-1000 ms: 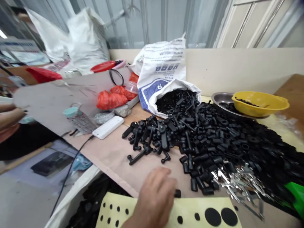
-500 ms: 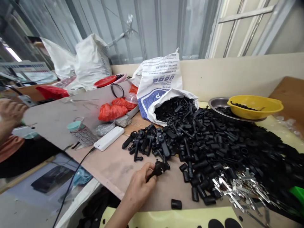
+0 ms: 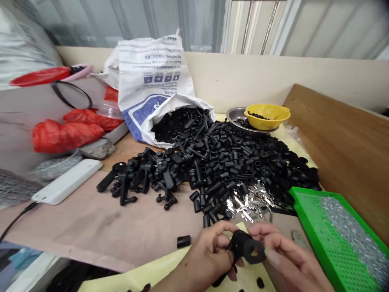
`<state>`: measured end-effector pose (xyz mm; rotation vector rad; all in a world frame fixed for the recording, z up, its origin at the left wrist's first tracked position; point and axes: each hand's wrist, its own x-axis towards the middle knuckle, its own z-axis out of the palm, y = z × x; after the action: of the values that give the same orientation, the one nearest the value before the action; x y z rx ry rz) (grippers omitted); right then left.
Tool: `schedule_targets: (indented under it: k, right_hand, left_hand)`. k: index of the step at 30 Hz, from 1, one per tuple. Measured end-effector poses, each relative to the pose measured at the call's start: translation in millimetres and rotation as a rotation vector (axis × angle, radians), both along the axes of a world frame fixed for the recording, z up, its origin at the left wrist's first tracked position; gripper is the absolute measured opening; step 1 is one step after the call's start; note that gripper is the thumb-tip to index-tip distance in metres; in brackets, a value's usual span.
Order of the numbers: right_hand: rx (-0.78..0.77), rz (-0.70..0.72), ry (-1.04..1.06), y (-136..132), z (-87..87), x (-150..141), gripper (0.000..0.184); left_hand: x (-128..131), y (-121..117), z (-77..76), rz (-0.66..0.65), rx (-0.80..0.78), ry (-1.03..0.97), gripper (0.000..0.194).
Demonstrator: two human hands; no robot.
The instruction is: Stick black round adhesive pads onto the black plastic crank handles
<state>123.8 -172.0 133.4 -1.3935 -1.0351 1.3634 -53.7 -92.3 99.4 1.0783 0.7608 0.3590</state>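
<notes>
My left hand [image 3: 209, 253] and my right hand [image 3: 282, 255] both grip a black plastic handle [image 3: 247, 247] low in the view, and its end face shows a six-sided socket. Fingers hide part of the handle. Just beyond my hands lie a large heap of black plastic parts [image 3: 231, 162] and a cluster of silver metal pieces [image 3: 249, 200]. A loose black sleeve [image 3: 183, 241] rests left of my left hand. Under my hands is a yellow sheet with black dots [image 3: 170, 269].
A green perforated tray [image 3: 340, 231] holding small metal pieces sits at the right, by a wooden board [image 3: 340, 138]. Black parts spill from a woven sack [image 3: 152, 81]. Farther back are a yellow bowl [image 3: 267, 115], a steel dish [image 3: 235, 117], a white power bank [image 3: 67, 180] and red bags [image 3: 67, 136].
The view has swung right, bringing the green tray in. The black handle, held in one hand at the heap's edge before, is now lifted closer to me and held in both hands.
</notes>
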Motion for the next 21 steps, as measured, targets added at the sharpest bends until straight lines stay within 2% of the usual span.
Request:
schedule_targets:
  k: [5, 12, 17, 21]
  right_hand:
    - [-0.049, -0.071, 0.004, -4.5, -5.3, -1.0, 0.023]
    - [0.010, -0.059, -0.064, -3.4, -14.6, 0.8, 0.021]
    - [0.060, -0.091, -0.131, -3.9, -16.4, 3.1, 0.020]
    - [0.057, -0.138, -0.135, -4.8, -13.5, 0.5, 0.021]
  left_hand:
    - [6.4, -0.2, 10.5, -0.003, -0.015, -0.049, 0.033]
    - [4.7, -0.4, 5.2, -0.064, 0.055, -0.106, 0.039]
    - [3.7, -2.0, 11.0, -0.077, 0.089, -0.095, 0.042]
    - [3.2, -2.2, 13.8, -0.080, 0.113, -0.082, 0.037]
